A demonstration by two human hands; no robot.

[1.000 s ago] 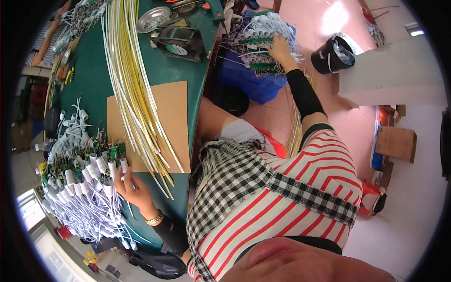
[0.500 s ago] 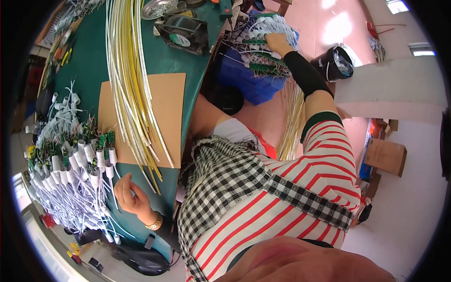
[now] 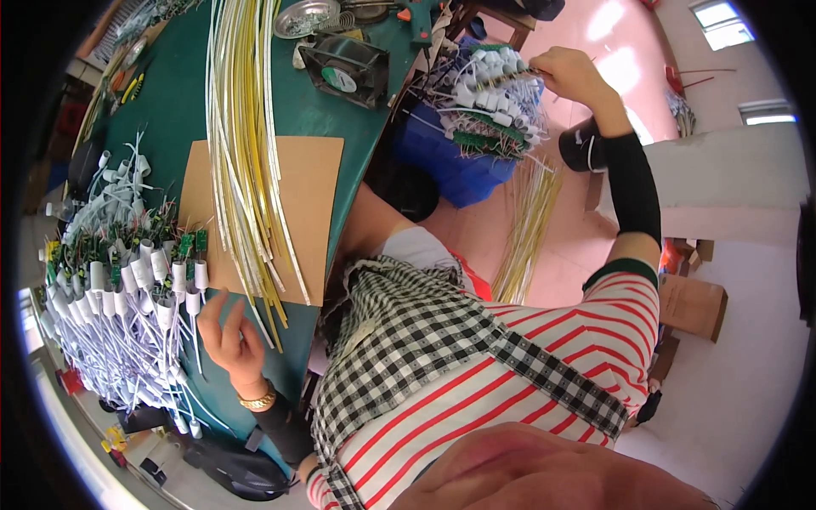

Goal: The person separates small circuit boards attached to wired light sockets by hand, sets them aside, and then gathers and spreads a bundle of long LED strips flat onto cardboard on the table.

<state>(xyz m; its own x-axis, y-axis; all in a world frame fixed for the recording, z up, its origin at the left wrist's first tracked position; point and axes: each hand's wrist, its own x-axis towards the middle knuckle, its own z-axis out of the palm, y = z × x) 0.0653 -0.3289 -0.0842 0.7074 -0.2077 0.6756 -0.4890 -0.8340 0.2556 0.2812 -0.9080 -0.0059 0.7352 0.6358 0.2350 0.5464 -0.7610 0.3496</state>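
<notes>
My right hand (image 3: 568, 75) is closed on the end of a circuit board strip (image 3: 510, 79), seen nearly edge-on above a blue bin (image 3: 450, 163). White cylinders and wires crowd around this strip, and other green board strips (image 3: 490, 143) lie on the bin's load. Over the green table, my left hand (image 3: 231, 342) is held with its fingers apart and nothing in them. Close beside it stands a dense cluster of white sleeves (image 3: 161, 265) with white cables and small green circuit boards.
Long yellow and white strips (image 3: 242, 110) lie across a cardboard sheet (image 3: 314, 204) on the green table (image 3: 174, 93). A square fan (image 3: 344, 72), a metal dish (image 3: 297, 19) and a glue gun (image 3: 418, 21) are farther off. A black bucket (image 3: 582, 146) and more strips (image 3: 525, 229) are on the floor.
My right hand has drawn back and up from the bin's load, with a board strip now tilted in its grip. My left hand has shifted slightly and its fingers point more upward.
</notes>
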